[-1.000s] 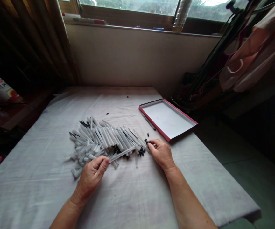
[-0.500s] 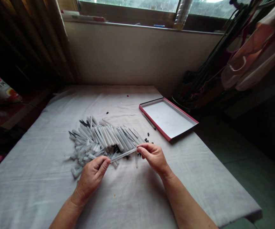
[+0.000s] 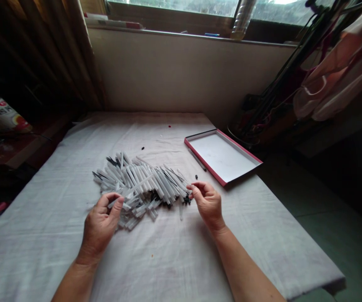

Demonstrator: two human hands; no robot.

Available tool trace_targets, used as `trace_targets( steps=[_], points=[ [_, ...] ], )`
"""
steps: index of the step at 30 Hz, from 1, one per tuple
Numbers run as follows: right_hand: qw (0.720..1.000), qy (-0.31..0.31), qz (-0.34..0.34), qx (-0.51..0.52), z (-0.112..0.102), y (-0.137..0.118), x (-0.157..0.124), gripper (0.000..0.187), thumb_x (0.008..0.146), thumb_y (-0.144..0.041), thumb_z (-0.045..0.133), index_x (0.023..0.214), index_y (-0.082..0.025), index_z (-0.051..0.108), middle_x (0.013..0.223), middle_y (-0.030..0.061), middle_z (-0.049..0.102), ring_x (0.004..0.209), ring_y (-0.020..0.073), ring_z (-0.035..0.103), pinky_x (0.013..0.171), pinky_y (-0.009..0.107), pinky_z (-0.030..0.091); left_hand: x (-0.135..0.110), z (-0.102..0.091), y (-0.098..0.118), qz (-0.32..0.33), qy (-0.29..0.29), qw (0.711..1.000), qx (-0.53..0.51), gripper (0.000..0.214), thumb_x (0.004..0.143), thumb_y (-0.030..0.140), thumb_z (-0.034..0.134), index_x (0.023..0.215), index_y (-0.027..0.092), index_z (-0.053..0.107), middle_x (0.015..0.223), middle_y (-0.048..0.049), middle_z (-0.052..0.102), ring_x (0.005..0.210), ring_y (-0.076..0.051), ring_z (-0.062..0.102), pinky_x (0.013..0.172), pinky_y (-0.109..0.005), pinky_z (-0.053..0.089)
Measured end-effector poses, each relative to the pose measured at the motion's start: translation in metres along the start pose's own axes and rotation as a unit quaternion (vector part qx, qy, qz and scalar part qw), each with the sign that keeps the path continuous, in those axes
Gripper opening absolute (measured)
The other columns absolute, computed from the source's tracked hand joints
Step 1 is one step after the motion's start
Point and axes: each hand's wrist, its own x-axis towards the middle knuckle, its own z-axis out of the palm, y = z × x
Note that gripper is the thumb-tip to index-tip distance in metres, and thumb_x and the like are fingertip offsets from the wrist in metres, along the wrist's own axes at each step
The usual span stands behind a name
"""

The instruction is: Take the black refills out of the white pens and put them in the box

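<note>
My left hand point(image 3: 101, 224) is at the left front of a pile of clear plastic pen barrels point(image 3: 146, 178), its thumb and fingers curled together. A pale pen barrel point(image 3: 141, 184) slants up and right from its fingertips across the pile; the grip itself is partly hidden. My right hand point(image 3: 208, 203) is raised by the pile's right end, thumb and forefinger pinched. What lies between those fingertips is too small to make out. Small black plugs point(image 3: 187, 199) lie just below them, and dark thin pieces point(image 3: 113, 161) stick out among the barrels.
A shallow red-edged box lid point(image 3: 225, 155) with a white inside lies at the table's right edge. Beside it is a dark pen-like stick point(image 3: 197, 160). Single black plugs point(image 3: 142, 148) lie on the white cloth point(image 3: 168, 268). A labelled jar point(image 3: 3, 111) stands at far left.
My hands have moved apart. The barrel stretched between them has left my right hand, and my left hand has gone left and back toward the pile. My right hand has shifted slightly right.
</note>
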Motion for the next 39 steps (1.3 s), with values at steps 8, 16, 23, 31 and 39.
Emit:
trace_targets(
  steps=[8,16,23,31,39],
  points=[
    [0.968,-0.070,-0.144,-0.192,0.008,0.005,-0.008,0.016,0.084,-0.031,0.063,0.090,-0.020,0.072,0.073,0.0041,0.073,0.058,0.0155,0.064,0.062,0.026,0.052,-0.008,0.010,0.002,0.014,-0.070,0.997,-0.006,0.046,0.080,0.064,0.052,0.092,0.019,0.059,0.044,0.0075,0.047,0.036,-0.012,0.045,0.039,-0.020,0.034],
    [0.976,-0.171,-0.080,-0.112,0.002,-0.010,-0.011,0.044,0.091,-0.053,0.051,0.067,-0.018,0.063,0.055,0.0002,0.058,0.051,0.0120,0.052,0.053,0.023,0.042,-0.022,0.026,0.009,0.126,-0.140,0.982,-0.024,0.028,0.088,0.047,0.052,0.091,0.020,0.060,0.059,0.0045,0.059,0.046,-0.011,0.053,0.047,-0.020,0.041],
    [0.962,-0.269,0.048,-0.007,0.009,-0.019,-0.017,0.053,0.082,-0.067,0.057,0.063,-0.017,0.061,0.047,-0.0023,0.053,0.042,0.0085,0.043,0.045,0.022,0.037,-0.024,0.030,0.014,0.232,-0.163,0.959,0.026,0.029,0.092,0.045,0.048,0.087,0.022,0.064,0.072,0.0004,0.070,0.061,-0.013,0.066,0.057,-0.020,0.048],
    [0.998,0.012,-0.009,0.056,-0.027,-0.008,0.018,0.039,0.082,-0.057,0.063,0.073,-0.019,0.063,0.051,-0.0033,0.056,0.042,0.0089,0.044,0.042,0.021,0.035,-0.002,-0.003,0.001,0.123,-0.163,0.978,-0.038,0.049,0.098,0.051,0.032,0.065,0.020,0.050,0.048,0.0047,0.046,0.042,-0.010,0.044,0.044,-0.021,0.038],
    [0.945,0.004,-0.166,-0.281,-0.010,0.019,0.010,0.024,0.087,-0.037,0.056,0.084,-0.021,0.073,0.087,0.0077,0.073,0.084,0.0219,0.066,0.080,0.034,0.051,0.011,0.007,-0.015,0.326,0.052,0.932,0.148,0.026,0.095,0.040,0.051,0.100,0.019,0.067,0.093,-0.0067,0.072,0.087,-0.022,0.066,0.083,-0.034,0.050]
  ],
)
